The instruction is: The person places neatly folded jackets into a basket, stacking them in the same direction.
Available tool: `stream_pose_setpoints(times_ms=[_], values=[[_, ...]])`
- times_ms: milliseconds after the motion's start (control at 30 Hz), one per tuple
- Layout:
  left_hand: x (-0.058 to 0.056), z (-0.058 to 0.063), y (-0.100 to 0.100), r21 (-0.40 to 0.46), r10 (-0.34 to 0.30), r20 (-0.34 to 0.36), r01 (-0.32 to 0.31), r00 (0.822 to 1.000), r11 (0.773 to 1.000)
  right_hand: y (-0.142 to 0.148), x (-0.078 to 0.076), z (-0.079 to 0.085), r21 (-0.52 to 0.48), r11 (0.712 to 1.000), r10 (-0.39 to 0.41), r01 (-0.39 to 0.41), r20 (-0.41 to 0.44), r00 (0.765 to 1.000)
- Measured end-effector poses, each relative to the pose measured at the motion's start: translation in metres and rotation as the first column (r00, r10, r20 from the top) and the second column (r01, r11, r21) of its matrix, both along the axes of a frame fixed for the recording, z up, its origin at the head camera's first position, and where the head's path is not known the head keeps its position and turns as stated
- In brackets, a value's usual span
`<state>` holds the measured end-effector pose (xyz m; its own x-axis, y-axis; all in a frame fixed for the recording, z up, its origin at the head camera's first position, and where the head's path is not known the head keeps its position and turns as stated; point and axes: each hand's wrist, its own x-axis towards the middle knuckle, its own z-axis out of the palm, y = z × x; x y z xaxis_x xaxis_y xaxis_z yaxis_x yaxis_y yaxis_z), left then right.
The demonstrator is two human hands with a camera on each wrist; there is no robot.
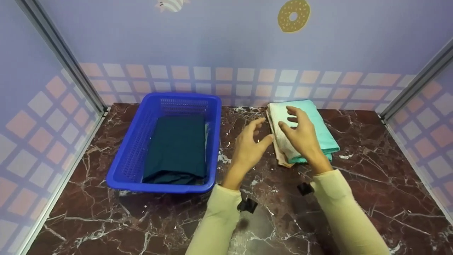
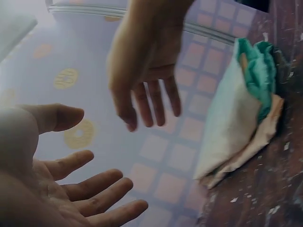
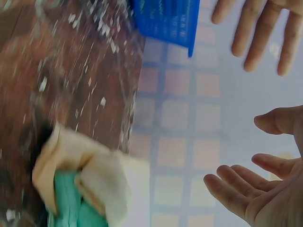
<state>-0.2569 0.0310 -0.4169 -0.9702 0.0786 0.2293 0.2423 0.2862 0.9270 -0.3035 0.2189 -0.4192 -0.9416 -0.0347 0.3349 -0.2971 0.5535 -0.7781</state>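
Both hands hover over the table with fingers loosely bent and nothing held. In the head view the left hand (image 1: 249,147) is between a blue basket and a folded cloth stack, nearer the stack. Above the stack's left part is the right hand (image 1: 300,132), apart from it in the wrist views. The folded stack (image 1: 320,124) shows a turquoise part, a whitish part and a beige layer beneath. Inside the blue plastic basket (image 1: 217,141) lies a folded dark green cloth (image 1: 178,145). The left wrist view shows the stack (image 2: 232,118) beyond both hands.
The table (image 1: 116,223) has a dark red marbled top. Pale purple wall panels (image 1: 230,42) with pink and white squares stand at the back and both sides. A small black device (image 1: 247,205) is on the left sleeve, another (image 1: 305,188) at the right.
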Motion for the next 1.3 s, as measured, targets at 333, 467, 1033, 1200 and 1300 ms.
stream_pose_setpoints(times_ms=[333,467,1033,1200,1300], values=[[-0.033,-0.023,0.037,-0.016,0.092,0.072,-0.091,0.993,0.996,0.042,-0.018,-0.006,0.096,0.995,-0.034,0.036,-0.028,0.999],[-0.047,-0.032,0.045,-0.046,0.105,0.108,-0.101,0.989,0.994,0.06,-0.025,-0.012,0.115,0.993,-0.042,0.042,0.0,0.999],[-0.075,-0.054,0.061,-0.1,0.001,0.352,0.037,0.936,0.994,0.128,-0.047,-0.047,0.204,0.979,-0.027,-0.007,0.161,0.987],[-0.078,-0.06,0.059,-0.044,-0.059,0.386,0.082,0.921,0.996,0.137,-0.05,-0.055,0.209,0.978,-0.064,0.003,0.283,0.957],[-0.079,-0.062,0.059,-0.026,-0.083,0.381,0.1,0.921,0.995,0.14,-0.052,-0.058,0.227,0.974,-0.075,-0.008,0.353,0.933]])
